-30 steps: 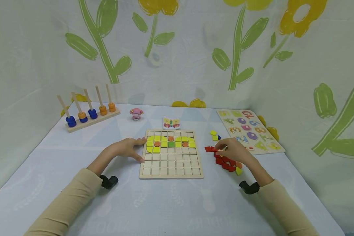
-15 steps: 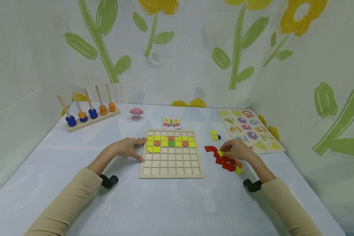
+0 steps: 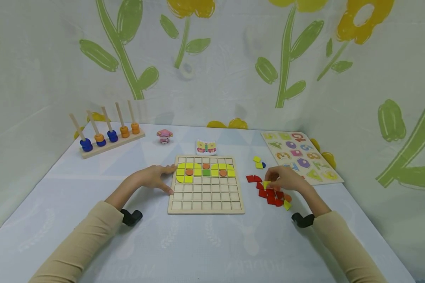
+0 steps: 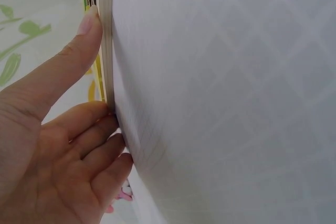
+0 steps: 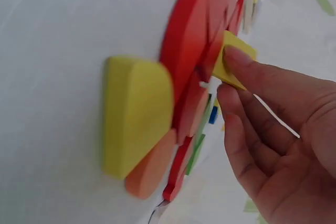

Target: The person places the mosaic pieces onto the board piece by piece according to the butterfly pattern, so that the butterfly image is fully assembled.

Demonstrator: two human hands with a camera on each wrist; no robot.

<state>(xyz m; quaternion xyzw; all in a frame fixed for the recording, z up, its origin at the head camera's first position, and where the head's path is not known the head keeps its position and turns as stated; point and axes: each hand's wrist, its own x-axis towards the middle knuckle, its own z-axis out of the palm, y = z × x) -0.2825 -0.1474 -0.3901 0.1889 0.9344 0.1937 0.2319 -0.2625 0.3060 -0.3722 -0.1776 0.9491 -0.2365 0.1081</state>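
My left hand (image 3: 151, 177) rests at the left edge of a wooden grid board (image 3: 206, 197). In the left wrist view, its thumb and fairly straight fingers touch the board's side. Yellow tiles (image 3: 185, 179), orange discs (image 3: 223, 173) and one green square tile (image 3: 206, 172) lie in the board's upper rows. On the right, my right hand (image 3: 285, 179) pinches a yellow square tile (image 5: 238, 41) between thumb and fingers, over a pile of red tiles (image 3: 271, 199). A yellow rounded tile (image 5: 137, 114) and an orange disc (image 5: 152, 166) lie at the pile's near end.
Behind the board stands a butterfly pattern card (image 3: 206, 147), with a pink figurine (image 3: 164, 136) to its left. A peg stacker (image 3: 111, 145) with blue and orange beads is at the back left. A number puzzle board (image 3: 299, 155) lies back right, near small yellow tiles (image 3: 257, 159).
My right hand has shifted slightly right over the pile and now pinches a yellow square tile. Some red tiles below have moved a little. My left hand has stayed at the board.
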